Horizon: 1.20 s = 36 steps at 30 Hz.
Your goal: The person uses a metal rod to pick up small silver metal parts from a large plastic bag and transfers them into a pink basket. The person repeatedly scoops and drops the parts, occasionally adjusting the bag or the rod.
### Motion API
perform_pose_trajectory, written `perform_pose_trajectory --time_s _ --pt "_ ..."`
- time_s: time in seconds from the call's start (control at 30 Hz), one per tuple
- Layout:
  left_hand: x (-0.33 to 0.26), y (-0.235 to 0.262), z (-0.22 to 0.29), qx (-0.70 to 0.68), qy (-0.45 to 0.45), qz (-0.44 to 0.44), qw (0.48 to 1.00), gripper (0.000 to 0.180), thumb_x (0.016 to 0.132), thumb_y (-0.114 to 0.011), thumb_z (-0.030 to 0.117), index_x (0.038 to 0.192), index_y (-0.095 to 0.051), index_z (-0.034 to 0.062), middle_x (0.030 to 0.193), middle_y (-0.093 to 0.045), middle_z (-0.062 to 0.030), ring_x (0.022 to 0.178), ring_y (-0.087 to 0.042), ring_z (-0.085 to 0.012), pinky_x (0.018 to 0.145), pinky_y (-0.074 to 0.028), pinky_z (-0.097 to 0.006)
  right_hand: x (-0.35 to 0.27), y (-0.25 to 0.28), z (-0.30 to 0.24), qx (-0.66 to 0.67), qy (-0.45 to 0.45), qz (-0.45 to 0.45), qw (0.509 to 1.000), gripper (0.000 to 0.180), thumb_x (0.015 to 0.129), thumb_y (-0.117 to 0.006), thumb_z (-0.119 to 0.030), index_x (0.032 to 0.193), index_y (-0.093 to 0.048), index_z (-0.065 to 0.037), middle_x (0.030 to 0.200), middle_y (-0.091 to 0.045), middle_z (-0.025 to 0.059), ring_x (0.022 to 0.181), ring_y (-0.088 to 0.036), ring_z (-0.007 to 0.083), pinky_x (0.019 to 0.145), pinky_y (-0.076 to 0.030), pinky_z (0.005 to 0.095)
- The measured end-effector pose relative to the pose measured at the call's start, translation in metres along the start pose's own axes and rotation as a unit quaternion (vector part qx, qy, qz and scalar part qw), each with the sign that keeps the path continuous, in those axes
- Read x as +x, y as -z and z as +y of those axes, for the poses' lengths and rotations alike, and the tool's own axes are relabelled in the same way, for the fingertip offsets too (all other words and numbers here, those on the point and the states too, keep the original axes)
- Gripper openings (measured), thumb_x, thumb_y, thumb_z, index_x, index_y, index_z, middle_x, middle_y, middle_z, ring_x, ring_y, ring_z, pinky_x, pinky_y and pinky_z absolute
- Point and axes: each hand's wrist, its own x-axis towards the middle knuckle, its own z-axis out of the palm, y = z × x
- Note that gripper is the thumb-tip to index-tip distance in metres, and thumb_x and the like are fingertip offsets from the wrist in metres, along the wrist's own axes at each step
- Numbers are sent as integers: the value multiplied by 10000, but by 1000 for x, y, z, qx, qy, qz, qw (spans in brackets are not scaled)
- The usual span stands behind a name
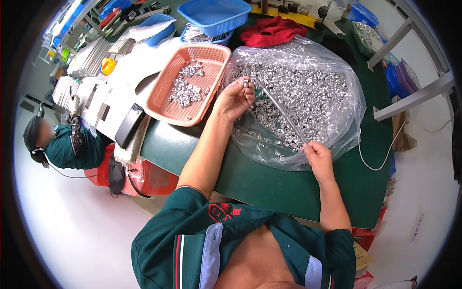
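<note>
My left hand (234, 101) is closed, pinching a small silver metal piece (247, 83) between thumb and fingertips. My right hand (318, 157) grips the near end of a long thin metal rod (281, 111). The rod slants up and left, its far tip close to the piece in my left hand; I cannot tell whether they touch. Beneath both hands lies a large clear plastic bag (353, 98), opened wide and full of small silver metal pieces (308, 82). Left of it, a pink perforated basket (156, 98) holds several similar pieces (185, 92).
Blue baskets (216, 14) and a red cloth (272, 31) lie at the back of the green table (269, 190). A black phone (130, 126) rests left of the pink basket. Grey metal bars (414, 98) stand at the right. A co-worker (72, 144) is at the far left.
</note>
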Motion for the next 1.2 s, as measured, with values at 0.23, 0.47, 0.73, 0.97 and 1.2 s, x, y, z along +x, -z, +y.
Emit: perform_pose_trajectory --time_s 0.23,0.47,0.73,0.97,1.2 --pt "-7 3 12 31 59 20 998 186 889 -593 105 1040 -600 -4 789 -588 -86 688 -483 -129 610 -400 -253 -3 -2 -5 -50 33 -13 998 165 901 -633 -145 873 -651 16 673 -526 -52 631 -435 28 565 -364 213" --pt "-11 -2 23 176 88 74 978 190 874 -626 152 969 -599 -10 716 -535 -46 594 -436 -103 506 -353 -194 -3 1 -12 -149 98 44 983 151 881 -653 -138 873 -650 13 590 -489 -28 569 -408 41 511 -356 235" --pt "-10 -23 -1 275 -13 39 961 265 927 -604 233 1032 -617 -10 698 -506 -12 578 -429 -91 542 -366 -226 -4 -1 -8 -113 68 50 990 154 883 -652 -136 862 -640 16 610 -484 -41 586 -403 35 518 -349 232" --pt "-10 -24 -4 355 -4 64 933 242 919 -612 186 1057 -616 -13 733 -545 -3 644 -468 -92 566 -375 -227 -3 -4 -1 -53 43 31 997 157 891 -645 -141 842 -634 8 624 -461 -62 600 -385 26 526 -325 222" --pt "-3 -3 -1 117 -121 53 984 83 908 -616 117 969 -596 65 831 -634 -58 712 -581 -121 619 -469 -255 -5 -5 -7 -55 40 21 997 157 892 -643 -142 835 -641 5 622 -476 -58 595 -392 28 525 -329 226"
